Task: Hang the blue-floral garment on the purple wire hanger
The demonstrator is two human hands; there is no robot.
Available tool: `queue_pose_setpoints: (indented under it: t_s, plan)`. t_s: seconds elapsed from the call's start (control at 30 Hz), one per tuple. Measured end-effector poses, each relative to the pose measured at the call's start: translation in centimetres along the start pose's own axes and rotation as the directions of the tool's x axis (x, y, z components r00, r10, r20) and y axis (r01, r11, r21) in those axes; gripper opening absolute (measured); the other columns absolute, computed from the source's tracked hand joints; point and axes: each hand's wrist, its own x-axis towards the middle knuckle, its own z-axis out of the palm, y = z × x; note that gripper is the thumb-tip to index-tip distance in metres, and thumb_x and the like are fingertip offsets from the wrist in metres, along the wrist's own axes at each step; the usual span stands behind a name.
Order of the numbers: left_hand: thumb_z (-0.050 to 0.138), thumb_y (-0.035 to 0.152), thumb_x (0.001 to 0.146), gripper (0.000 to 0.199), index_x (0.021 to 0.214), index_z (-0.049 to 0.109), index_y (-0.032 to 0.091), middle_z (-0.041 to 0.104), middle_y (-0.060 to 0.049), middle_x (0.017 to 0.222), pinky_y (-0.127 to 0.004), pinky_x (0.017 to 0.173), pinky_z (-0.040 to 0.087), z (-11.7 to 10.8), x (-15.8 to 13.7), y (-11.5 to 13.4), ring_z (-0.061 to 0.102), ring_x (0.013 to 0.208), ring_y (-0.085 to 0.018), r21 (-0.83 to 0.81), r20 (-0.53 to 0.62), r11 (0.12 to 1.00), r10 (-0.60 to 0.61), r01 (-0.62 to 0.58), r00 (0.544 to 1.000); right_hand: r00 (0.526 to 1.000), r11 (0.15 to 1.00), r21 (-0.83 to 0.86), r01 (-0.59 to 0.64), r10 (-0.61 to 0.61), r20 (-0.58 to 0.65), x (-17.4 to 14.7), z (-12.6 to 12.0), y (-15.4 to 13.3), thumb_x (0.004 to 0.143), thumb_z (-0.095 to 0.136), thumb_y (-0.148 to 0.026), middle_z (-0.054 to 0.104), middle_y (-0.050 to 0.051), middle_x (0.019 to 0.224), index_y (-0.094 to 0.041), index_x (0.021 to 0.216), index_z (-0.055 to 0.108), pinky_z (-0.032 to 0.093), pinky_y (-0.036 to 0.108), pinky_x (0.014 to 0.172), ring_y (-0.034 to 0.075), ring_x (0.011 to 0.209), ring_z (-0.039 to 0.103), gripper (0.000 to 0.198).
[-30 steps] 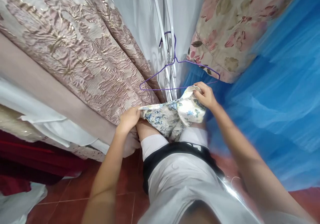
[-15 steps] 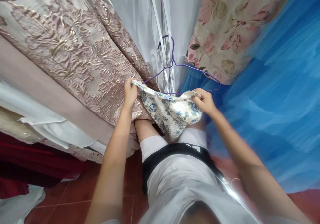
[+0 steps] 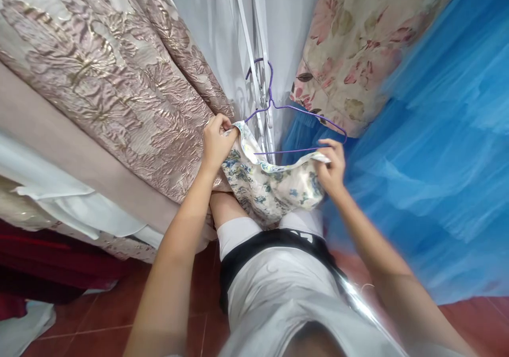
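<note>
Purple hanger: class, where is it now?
In the head view, the purple hanger is just above centre, by the white straps, its left end hidden by the floral cloth.

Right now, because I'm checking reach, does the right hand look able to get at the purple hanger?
Probably yes: the right hand appears close to the purple hanger, with nothing visible blocking the way, though it is occupied gripping the blue-flowered cloth.

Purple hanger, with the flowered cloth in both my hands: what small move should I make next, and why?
Probably raise your right hand slightly outward, bringing the flowered cloth over the right end of the purple hanger. That end shows uncovered, while the left end is hidden near your left hand.
</note>
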Motion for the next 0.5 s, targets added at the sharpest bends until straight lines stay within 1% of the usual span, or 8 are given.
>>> queue_pose_setpoints:
  t_s: [0.07,0.1,0.17,0.23,0.27,0.37,0.43,0.5]
  plan:
    - [0.067,0.019,0.083,0.014,0.074,0.057,0.019,0.054,0.001,0.07,-0.027,0.071,0.041,-0.4,-0.5,-0.1,0.051,0.068,-0.014,-0.008,0.016,1.0,-0.005,0.006,1.0,0.975,0.998,-0.057,-0.042,0.028,-0.22,1.2,-0.9,1.4,0.095,0.052,-0.035,0.064,0.013,0.116,-0.023,0.085,0.064,0.046,0.049,0.104,0.031,0.121,0.059,0.019]
    - [0.066,0.02,0.084,0.016,0.072,0.056,0.019,0.052,0.002,0.066,-0.027,0.069,0.039,-0.5,-0.6,-0.1,0.049,0.065,-0.013,-0.017,0.03,1.0,-0.007,0.007,1.0,0.959,0.997,-0.054,-0.063,0.045,-0.279,2.1,-1.2,2.2,0.095,0.053,-0.038,0.064,0.013,0.113,-0.022,0.086,0.064,0.046,0.049,0.104,0.031,0.121,0.058,0.021]
    - [0.065,0.022,0.086,0.018,0.07,0.056,0.019,0.048,0.003,0.063,-0.026,0.066,0.036,-0.7,-0.7,-0.1,0.046,0.061,-0.012,-0.037,0.052,0.999,-0.006,0.008,0.999,0.953,0.994,0.01,-0.105,0.103,-0.284,4.1,-1.7,3.6,0.093,0.057,-0.042,0.065,0.01,0.102,-0.022,0.086,0.064,0.049,0.047,0.098,0.03,0.113,0.061,0.023]
    - [0.065,0.023,0.086,0.017,0.071,0.057,0.019,0.047,0.004,0.062,-0.026,0.065,0.034,-0.8,-0.7,-0.3,0.044,0.06,-0.012,-0.049,0.059,0.999,-0.013,0.016,0.998,0.962,0.977,0.123,-0.177,0.198,-0.188,5.9,-2.2,4.6,0.09,0.06,-0.041,0.062,0.006,0.084,-0.021,0.082,0.063,0.052,0.041,0.084,0.026,0.093,0.064,0.021]
    - [0.065,0.023,0.086,0.017,0.071,0.058,0.019,0.047,0.004,0.061,-0.026,0.064,0.033,-0.8,-0.7,-0.4,0.043,0.059,-0.011,-0.051,0.057,0.998,-0.023,0.026,0.998,0.959,0.955,0.189,-0.229,0.254,-0.124,6.7,-2.6,4.9,0.09,0.06,-0.039,0.059,0.004,0.075,-0.021,0.078,0.062,0.051,0.038,0.076,0.023,0.081,0.063,0.021]
    - [0.066,0.024,0.085,0.019,0.069,0.059,0.019,0.044,0.005,0.059,-0.026,0.061,0.03,-0.9,-0.8,-1.0,0.04,0.058,-0.012,-0.036,0.05,0.997,-0.06,0.062,0.997,0.908,0.839,0.355,-0.412,0.408,0.091,8.1,-3.6,5.2,0.095,0.046,-0.028,0.047,0.002,0.058,-0.02,0.063,0.052,0.041,0.034,0.058,0.015,0.054,0.047,0.034]
    - [0.066,0.024,0.086,0.018,0.069,0.06,0.018,0.048,0.004,0.061,-0.026,0.063,0.031,-0.8,-1.0,-1.4,0.04,0.06,-0.012,-0.029,0.052,0.997,-0.073,0.074,0.996,0.875,0.789,0.378,-0.483,0.439,0.203,8.4,-3.8,4.9,0.101,0.031,-0.022,0.043,0.003,0.053,-0.021,0.059,0.048,0.039,0.036,0.057,0.014,0.049,0.042,0.045]
    - [0.063,0.023,0.088,0.017,0.072,0.063,0.017,0.054,0.003,0.065,-0.026,0.064,0.032,-0.6,-1.2,-1.7,0.045,0.064,-0.013,-0.051,0.073,0.996,-0.074,0.078,0.995,0.886,0.825,0.329,-0.46,0.401,0.233,8.5,-3.3,4.3,0.106,0.029,-0.024,0.052,0.005,0.06,-0.018,0.066,0.055,0.046,0.035,0.063,0.015,0.056,0.051,0.048]
